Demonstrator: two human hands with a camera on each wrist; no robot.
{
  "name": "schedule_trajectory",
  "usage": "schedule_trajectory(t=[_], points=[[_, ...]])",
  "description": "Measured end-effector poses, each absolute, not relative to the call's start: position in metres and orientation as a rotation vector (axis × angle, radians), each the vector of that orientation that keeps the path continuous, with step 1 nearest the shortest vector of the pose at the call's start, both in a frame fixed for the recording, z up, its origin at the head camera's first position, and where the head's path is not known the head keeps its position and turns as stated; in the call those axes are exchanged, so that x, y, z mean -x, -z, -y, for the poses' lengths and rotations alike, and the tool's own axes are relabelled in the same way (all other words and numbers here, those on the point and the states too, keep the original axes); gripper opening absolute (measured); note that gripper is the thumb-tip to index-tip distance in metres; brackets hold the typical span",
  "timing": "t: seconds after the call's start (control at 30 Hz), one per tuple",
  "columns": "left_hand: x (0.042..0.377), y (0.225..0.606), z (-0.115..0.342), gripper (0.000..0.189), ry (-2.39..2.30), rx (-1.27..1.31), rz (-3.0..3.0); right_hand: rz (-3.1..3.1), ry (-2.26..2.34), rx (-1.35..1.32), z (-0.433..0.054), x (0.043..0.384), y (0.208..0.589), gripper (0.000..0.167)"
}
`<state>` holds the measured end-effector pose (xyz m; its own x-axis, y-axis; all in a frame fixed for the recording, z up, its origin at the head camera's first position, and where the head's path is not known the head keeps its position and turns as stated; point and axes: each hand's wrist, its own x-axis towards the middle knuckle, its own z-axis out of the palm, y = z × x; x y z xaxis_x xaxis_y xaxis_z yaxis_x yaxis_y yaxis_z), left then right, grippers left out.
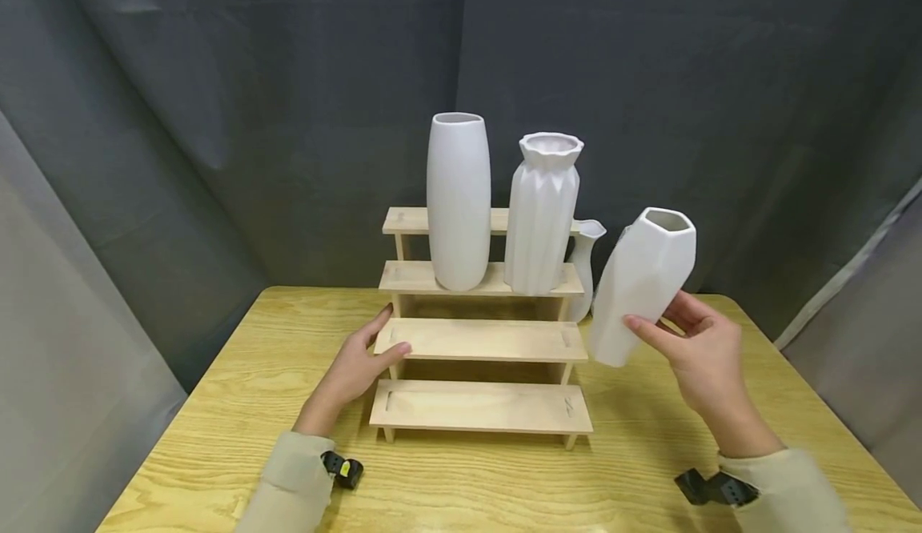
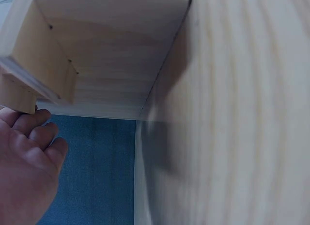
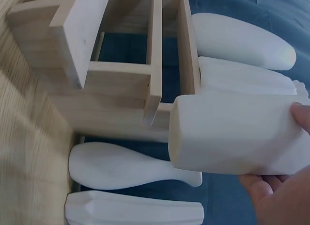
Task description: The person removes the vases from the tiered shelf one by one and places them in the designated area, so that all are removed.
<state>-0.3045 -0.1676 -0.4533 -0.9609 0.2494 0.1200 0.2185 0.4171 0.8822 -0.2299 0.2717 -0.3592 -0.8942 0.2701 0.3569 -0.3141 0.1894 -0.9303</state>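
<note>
Wood rack (image 1: pixel 481 409): L hand (image 1: pixel 354 366) grips its L end, fingers partly hidden, prob. curled. R hand (image 1: pixel 702 349) pinches vase (image 1: pixel 641 277), tilted, in air just R of rack. 2 others (image 1: pixel 458 205) upright on 3rd tier (image 1: pixel 405 277), dark curtain (image 1: pixel 346 101) behind.

Soft light on tabletop (image 1: pixel 216 437), shadows beneath wooden shelves (image 1: pixel 481 406), dimmer, bluish wrist views

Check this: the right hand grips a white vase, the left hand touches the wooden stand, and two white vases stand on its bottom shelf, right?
Not the bottom shelf: the smooth vase and the pleated vase stand on the second shelf from the top, as the head view shows. The right hand does grip a white vase, and the left hand does touch the wooden stand.
</note>
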Motion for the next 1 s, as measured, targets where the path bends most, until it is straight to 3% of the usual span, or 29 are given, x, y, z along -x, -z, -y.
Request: schedule_trajectory(t=[0.2,0.67,1.0], points=[[0.296,0.441,0.165,0.082,-1.614,-0.417,-2.595,2.173,-1.599,0.074,-0.277,0.232,0.364,0.064],[0.308,0.458,0.169,0.086,-1.62,-0.438,-2.635,2.175,-1.584,0.153,-0.28,0.248,0.375,0.067],[0.287,0.425,0.161,0.08,-1.595,-0.425,-2.6,2.151,-1.59,0.153,-0.274,0.262,0.383,0.065]])
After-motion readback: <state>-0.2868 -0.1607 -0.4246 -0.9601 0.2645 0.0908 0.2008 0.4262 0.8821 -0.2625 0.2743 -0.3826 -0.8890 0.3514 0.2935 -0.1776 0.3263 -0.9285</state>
